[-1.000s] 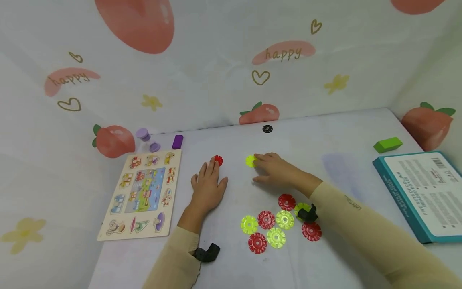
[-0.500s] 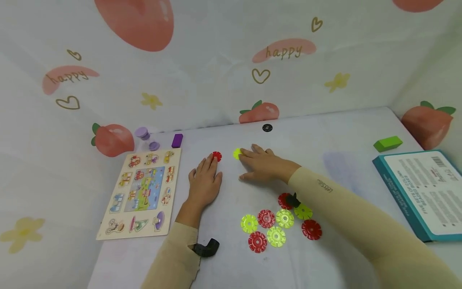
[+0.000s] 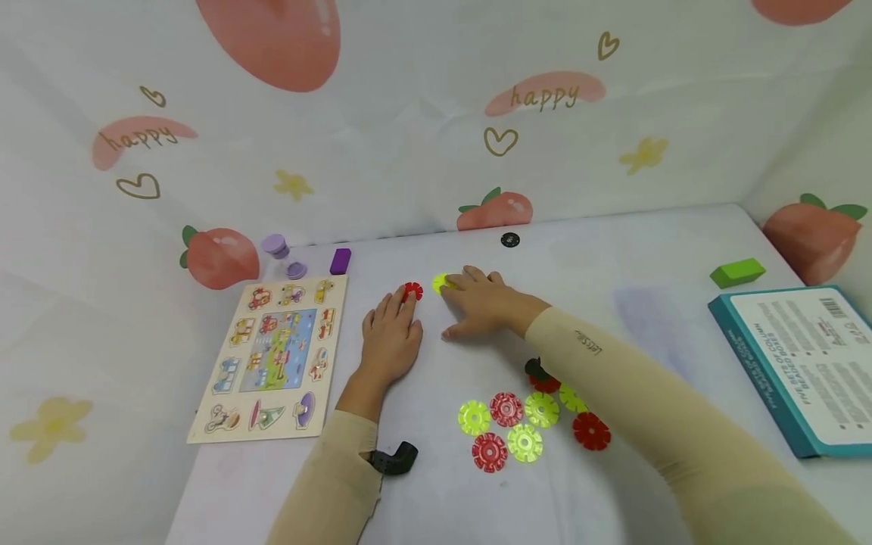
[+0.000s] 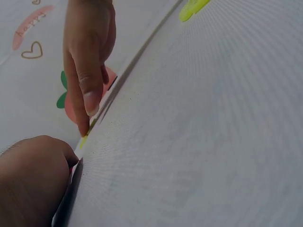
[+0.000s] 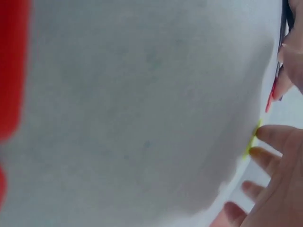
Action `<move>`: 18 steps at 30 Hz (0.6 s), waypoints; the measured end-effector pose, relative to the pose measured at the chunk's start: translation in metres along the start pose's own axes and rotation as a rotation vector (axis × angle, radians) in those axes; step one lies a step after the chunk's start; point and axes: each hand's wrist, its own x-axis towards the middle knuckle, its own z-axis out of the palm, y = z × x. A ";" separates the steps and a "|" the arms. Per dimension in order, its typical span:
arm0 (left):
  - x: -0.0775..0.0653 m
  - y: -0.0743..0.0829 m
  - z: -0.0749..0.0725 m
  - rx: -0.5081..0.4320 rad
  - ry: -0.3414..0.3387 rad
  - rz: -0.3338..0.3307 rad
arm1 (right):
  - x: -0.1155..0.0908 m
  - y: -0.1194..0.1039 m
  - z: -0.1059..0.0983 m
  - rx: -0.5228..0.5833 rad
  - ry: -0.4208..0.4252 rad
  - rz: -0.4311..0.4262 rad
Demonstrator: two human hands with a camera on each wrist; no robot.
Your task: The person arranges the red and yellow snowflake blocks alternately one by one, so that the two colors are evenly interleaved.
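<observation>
Yellow disc [image 3: 438,284] partly beneath outspread fingers [image 5: 273,135] of the right hand [image 3: 482,303]

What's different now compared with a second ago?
The right hand, fingertips on a yellow disc, has moved it left and slightly away from the person, closer to the red disc under the fingertips of the left hand; a gap remains. Nothing was visibly taken hold of or let go. The left hand, the discs nearer the person, the puzzle board and the blue box look much as before.
</observation>
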 end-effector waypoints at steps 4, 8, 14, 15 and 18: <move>-0.001 0.002 -0.002 -0.007 0.003 0.009 | 0.000 0.008 0.002 0.045 0.013 -0.015; -0.001 0.001 -0.003 -0.005 -0.016 0.009 | 0.000 0.017 0.004 0.097 0.013 -0.028; -0.002 0.000 -0.003 0.005 -0.005 0.010 | -0.001 0.005 0.004 0.039 0.035 -0.071; -0.002 0.000 -0.003 0.005 -0.003 0.010 | -0.001 0.002 0.004 0.037 0.034 -0.074; -0.003 0.001 -0.004 0.004 -0.003 0.014 | -0.001 -0.006 0.002 0.039 0.012 -0.070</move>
